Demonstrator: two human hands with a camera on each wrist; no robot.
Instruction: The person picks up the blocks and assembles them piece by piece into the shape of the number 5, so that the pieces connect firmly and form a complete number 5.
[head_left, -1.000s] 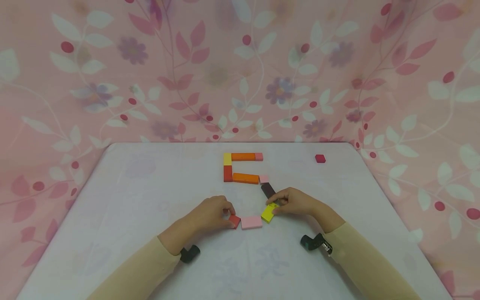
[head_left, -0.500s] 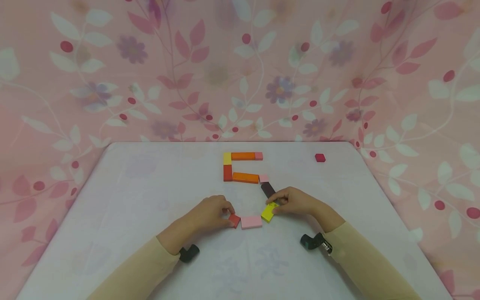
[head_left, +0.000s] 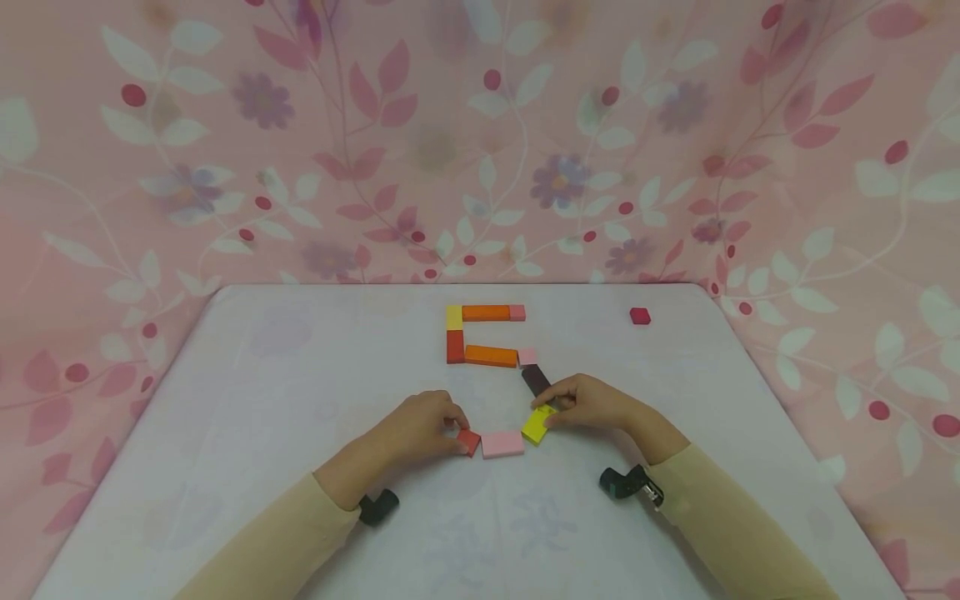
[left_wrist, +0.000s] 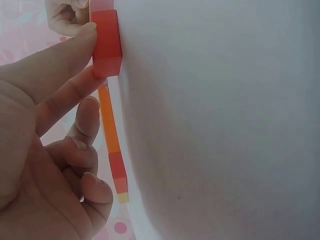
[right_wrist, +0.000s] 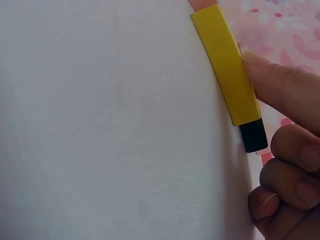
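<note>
In the head view my left hand [head_left: 422,427] pinches a small red block [head_left: 470,442] at its left side, thumb and index finger on it. The left wrist view shows the thumb against this red block [left_wrist: 106,42], the other fingers loosely bent. Right beside it lies a flat pink block [head_left: 502,445]. My right hand [head_left: 596,406] holds a bright yellow block [head_left: 535,426] between thumb and index finger, tilted at the pink block's right end. A black block [head_left: 536,380] runs up from the yellow one, its lower end partly hidden by the fingers.
Farther back, an orange block [head_left: 491,357] and small pale pink block [head_left: 528,357] join a red block [head_left: 455,347], a light yellow block [head_left: 454,317], another orange block [head_left: 486,313] and a pink block [head_left: 517,312]. A crimson block [head_left: 640,317] lies apart on the white tabletop [head_left: 300,358].
</note>
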